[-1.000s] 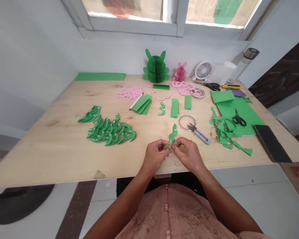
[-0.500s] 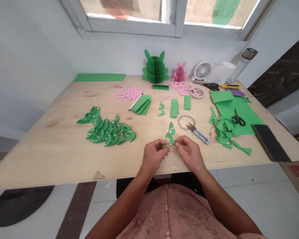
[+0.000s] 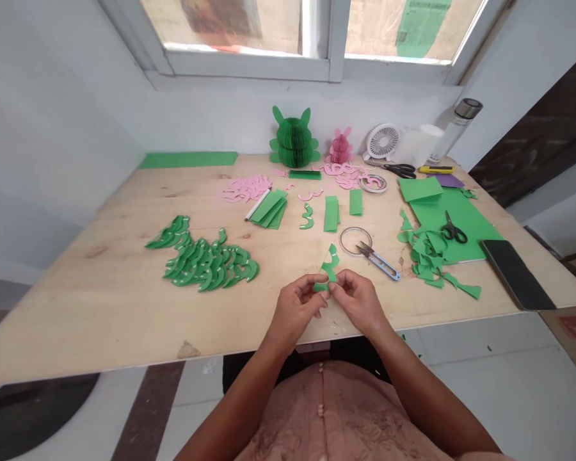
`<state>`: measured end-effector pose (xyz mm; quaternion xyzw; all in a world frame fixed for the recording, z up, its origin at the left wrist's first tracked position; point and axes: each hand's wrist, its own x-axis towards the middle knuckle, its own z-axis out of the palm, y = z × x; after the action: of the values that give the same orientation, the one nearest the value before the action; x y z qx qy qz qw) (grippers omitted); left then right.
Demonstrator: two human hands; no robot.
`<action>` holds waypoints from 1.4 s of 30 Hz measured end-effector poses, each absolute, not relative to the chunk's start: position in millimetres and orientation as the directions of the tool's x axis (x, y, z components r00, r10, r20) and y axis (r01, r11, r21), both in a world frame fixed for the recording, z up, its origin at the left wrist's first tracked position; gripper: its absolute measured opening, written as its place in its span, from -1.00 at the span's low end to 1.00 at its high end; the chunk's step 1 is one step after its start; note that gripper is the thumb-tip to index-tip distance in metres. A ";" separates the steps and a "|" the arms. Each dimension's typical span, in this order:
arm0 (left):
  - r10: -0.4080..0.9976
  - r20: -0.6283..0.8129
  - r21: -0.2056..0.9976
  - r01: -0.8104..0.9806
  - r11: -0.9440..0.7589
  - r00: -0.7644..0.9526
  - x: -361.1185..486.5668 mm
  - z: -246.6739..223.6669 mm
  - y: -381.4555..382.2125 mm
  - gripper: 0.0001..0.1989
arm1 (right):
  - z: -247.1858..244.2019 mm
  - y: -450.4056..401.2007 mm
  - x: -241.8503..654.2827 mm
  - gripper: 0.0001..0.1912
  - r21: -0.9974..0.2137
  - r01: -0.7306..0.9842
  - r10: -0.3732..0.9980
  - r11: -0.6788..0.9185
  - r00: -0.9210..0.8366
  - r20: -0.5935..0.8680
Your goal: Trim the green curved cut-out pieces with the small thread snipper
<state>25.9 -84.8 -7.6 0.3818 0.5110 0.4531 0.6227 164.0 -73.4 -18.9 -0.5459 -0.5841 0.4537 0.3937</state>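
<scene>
Near the front edge of the table, a wavy green paper cutout (image 3: pixel 331 258) with a small white strip on it is held between both hands. My left hand (image 3: pixel 295 307) pinches its lower left end. From the other side, my right hand (image 3: pixel 361 299) is closed on the lower right part with thumb and finger. The fingers cover part of the lower end. Just beyond the hands lie a roll of tape (image 3: pixel 342 241) and blue-handled thread snips (image 3: pixel 384 264). To the left is a heap of similar green paper cutouts (image 3: pixel 206 264).
Pink paper cutouts (image 3: pixel 247 187), folded green strips (image 3: pixel 269 210) and green and pink paper figures (image 3: pixel 295 137) stand or lie farther back. On the right are green scraps (image 3: pixel 429 253), black-handled scissors (image 3: pixel 454 229), a phone (image 3: pixel 516 274), a yellow cutter (image 3: pixel 436 169) and a small fan (image 3: pixel 383 141).
My right hand has moved left and now grips the cutout close to my left hand. The cutout's lower end is turned across between the fingers. The camera view has shifted slightly.
</scene>
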 end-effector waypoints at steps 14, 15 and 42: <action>0.904 -0.417 0.841 -0.340 0.422 0.092 26.0 -14.1 -85.5 -0.74 | -17.4 -75.3 166.9 -0.78 -0.993 0.120 0.990 -0.021 -0.136 -0.038; 0.909 -0.410 0.849 -0.330 0.412 0.079 26.4 -14.4 -85.5 -0.74 | -16.9 -75.5 167.7 -0.76 -0.995 0.099 0.992 -0.022 -0.120 -0.034; 0.966 -0.256 0.960 -0.110 0.258 0.035 35.7 -7.1 -72.7 -0.78 | -18.2 -69.0 165.4 -0.79 -0.996 -0.030 0.996 -0.083 0.035 -0.084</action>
<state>35.7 -72.7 -7.1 0.4065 0.5264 0.4534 0.5933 165.4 -69.0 -18.2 -0.5223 -0.4621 0.5185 0.4948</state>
